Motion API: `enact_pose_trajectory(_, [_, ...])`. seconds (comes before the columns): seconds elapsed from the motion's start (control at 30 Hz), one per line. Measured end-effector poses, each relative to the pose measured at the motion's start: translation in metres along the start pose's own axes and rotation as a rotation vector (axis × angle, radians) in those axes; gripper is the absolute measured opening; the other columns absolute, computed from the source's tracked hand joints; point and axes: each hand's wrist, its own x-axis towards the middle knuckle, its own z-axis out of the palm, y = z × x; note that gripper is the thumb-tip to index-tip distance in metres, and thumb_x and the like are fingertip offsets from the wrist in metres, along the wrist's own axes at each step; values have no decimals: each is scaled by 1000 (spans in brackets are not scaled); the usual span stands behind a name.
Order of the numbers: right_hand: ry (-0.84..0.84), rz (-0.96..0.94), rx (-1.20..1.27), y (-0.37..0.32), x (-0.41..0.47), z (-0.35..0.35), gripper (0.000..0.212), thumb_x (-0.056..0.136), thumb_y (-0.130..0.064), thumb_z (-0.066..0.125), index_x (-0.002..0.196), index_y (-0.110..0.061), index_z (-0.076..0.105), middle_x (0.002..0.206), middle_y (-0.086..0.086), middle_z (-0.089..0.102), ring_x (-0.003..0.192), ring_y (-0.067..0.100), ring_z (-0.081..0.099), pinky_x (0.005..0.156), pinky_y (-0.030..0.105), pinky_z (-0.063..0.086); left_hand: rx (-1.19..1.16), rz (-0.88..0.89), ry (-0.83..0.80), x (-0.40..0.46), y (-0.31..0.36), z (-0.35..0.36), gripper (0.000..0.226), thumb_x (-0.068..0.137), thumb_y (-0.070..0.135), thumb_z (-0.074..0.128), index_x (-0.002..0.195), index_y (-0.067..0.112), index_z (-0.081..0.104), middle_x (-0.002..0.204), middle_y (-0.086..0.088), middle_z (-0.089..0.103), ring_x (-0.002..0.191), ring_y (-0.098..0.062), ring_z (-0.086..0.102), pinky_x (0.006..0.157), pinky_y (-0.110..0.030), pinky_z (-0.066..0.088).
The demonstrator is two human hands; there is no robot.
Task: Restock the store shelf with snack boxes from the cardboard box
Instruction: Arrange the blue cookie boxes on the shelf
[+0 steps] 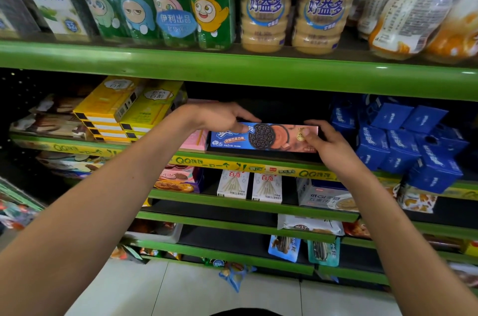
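Green shelving fills the aisle, tier on tier, with pale floor tiles (201, 290) showing at the bottom. On the second shelf (232, 160) a long blue Oreo box (263, 137) lies lengthwise along the front edge, its printed face turned outward. Both hands are clamped on it, one at each end: the left hand (222, 116) comes over the top with its fingers curled down onto the box's left end, while the right hand (326, 145) holds the right end, thumb pressed on the front face. The hands are well apart, the box spanning the space between them. Just beside the left end sits a pink box (194, 140), mostly hidden behind the left wrist. Yellow boxes (121, 111) are stacked toward the shelf's left end, and blue cartons (413, 142) are piled at its right. Behind the Oreo box the shelf is dark and hard to read. Drink bottles (269, 5) stand on the shelf above, their tops cut off. Small packets on the lower shelves are too blurred to identify.
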Motion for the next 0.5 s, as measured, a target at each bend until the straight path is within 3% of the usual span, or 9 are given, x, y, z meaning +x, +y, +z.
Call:
enact_pose_trajectory(0.27, [-8, 10, 8, -2, -3, 0, 13, 92, -57, 55, 100, -66, 51, 126, -10, 60, 117, 16, 56, 98, 38, 43, 2, 11, -1, 0, -1, 1, 46, 101, 15, 53, 146, 21, 46, 148, 0, 49, 132, -13, 46, 112, -27, 33])
enact_pose_trajectory(0.5, [-5, 11, 11, 0, -2, -1, 22, 94, -55, 54, 116, -56, 52, 121, -14, 60, 116, 15, 55, 93, 35, 41, -4, 16, 10, -4, 2, 2, 48, 101, 18, 54, 147, 20, 44, 151, 1, 44, 134, -11, 41, 104, -17, 30])
